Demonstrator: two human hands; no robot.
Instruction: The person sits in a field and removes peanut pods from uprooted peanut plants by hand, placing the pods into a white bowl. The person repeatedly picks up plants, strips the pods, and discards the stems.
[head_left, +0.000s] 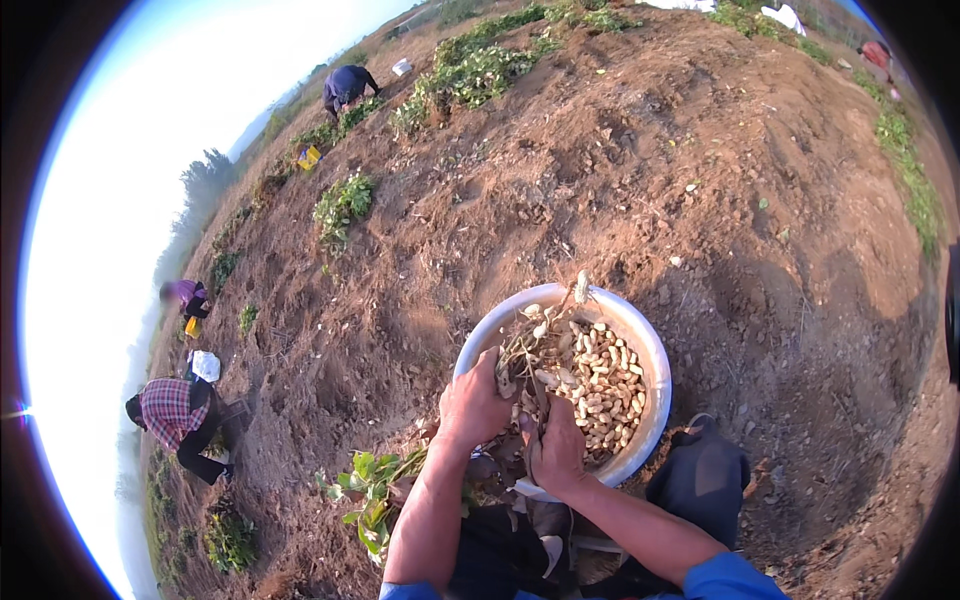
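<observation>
A wide pale basin (658, 352) stands on the soil in front of me, with many unshelled peanuts (610, 390) heaped toward its right side. Over its left part, my left hand (474, 402) is closed round a pulled peanut plant (522, 352), whose roots and hanging pods reach across the basin. My right hand (558, 446), lower and nearer to me, is closed on the same plant by its stems; its fingertips are partly hidden. Green leaves (372, 492) spread out beside my left forearm.
My knee (705, 470) is just right of the basin. Loose brown soil slopes around me, with green plants (343, 208) in rows. Other people work at the left, one in a checked shirt (172, 412) near a white bag (206, 366), another bending farther off (347, 88).
</observation>
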